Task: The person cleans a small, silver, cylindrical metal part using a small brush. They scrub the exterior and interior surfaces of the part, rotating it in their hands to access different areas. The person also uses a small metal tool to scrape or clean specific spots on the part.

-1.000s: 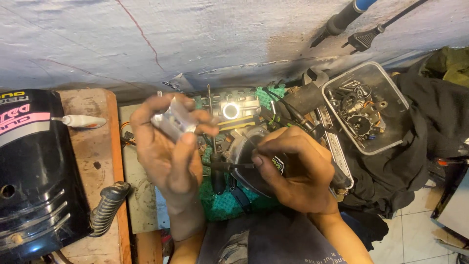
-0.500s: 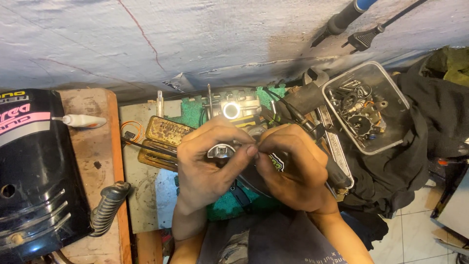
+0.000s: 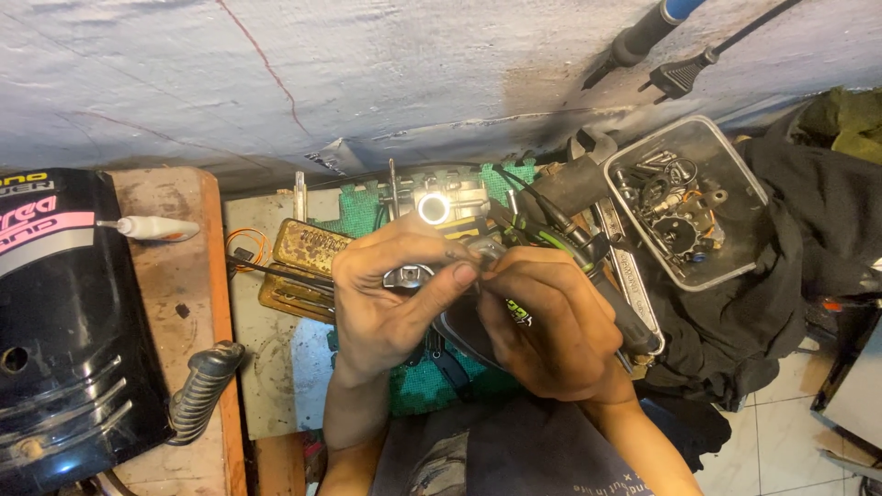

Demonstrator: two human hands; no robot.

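The small metal part (image 3: 411, 276) is now pinched in the left hand (image 3: 390, 298) over the green mat (image 3: 418, 386), lowered since before; the right hand (image 3: 547, 321) is closed on a thin tool beside it.

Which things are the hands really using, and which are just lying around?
In use:
left hand
right hand
small silver metal part, pinched by the left hand with the right fingertips at it

Just lying about:
clear plastic tray of small parts
white tube
rusty yellow tin
black plug
black plastic cover
green mat
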